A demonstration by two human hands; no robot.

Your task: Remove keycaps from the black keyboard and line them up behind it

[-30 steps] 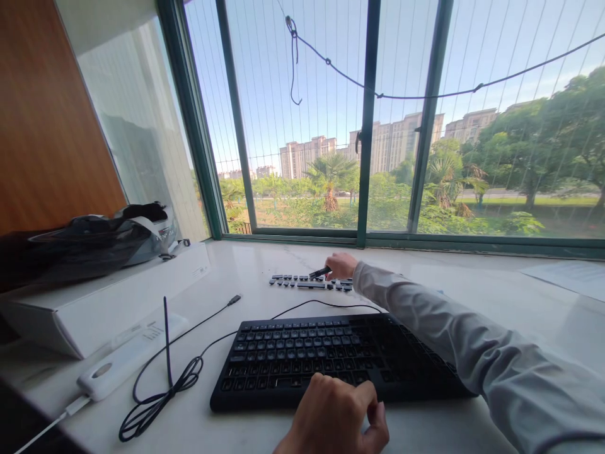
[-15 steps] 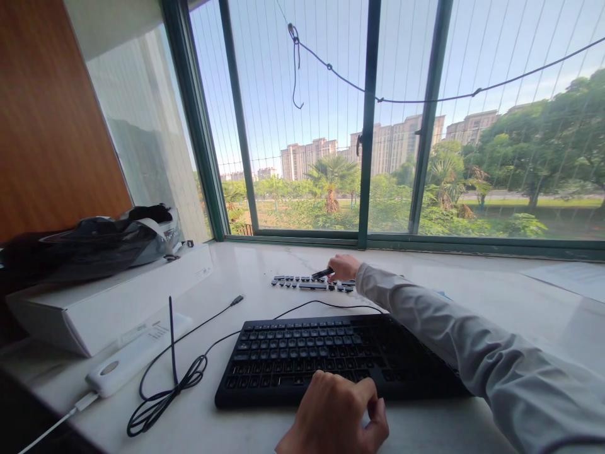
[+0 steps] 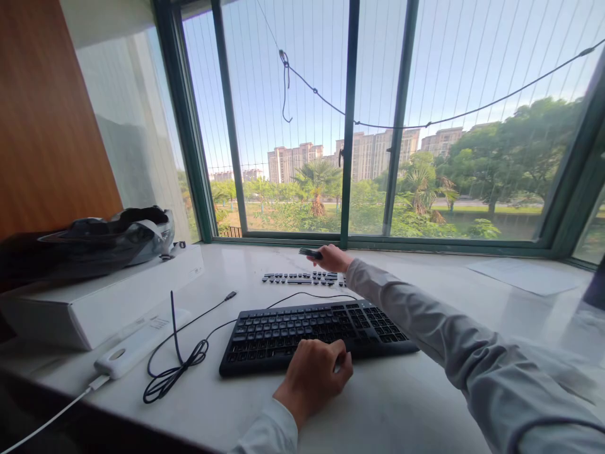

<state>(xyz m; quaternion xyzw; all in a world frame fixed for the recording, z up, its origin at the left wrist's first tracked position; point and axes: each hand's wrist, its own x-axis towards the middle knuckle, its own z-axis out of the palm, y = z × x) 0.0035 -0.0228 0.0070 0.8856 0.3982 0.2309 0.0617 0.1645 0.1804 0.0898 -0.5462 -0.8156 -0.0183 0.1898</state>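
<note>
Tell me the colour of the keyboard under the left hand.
Black: the keyboard is black with pale key lettering, seen in the head view.

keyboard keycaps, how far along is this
Done: loose keycaps lie in rows behind the keyboard. In hand: the right hand holds a long dark keycap above them; the left hand rests on the keyboard's front edge. Left: cannot tell which keys remain.
</note>
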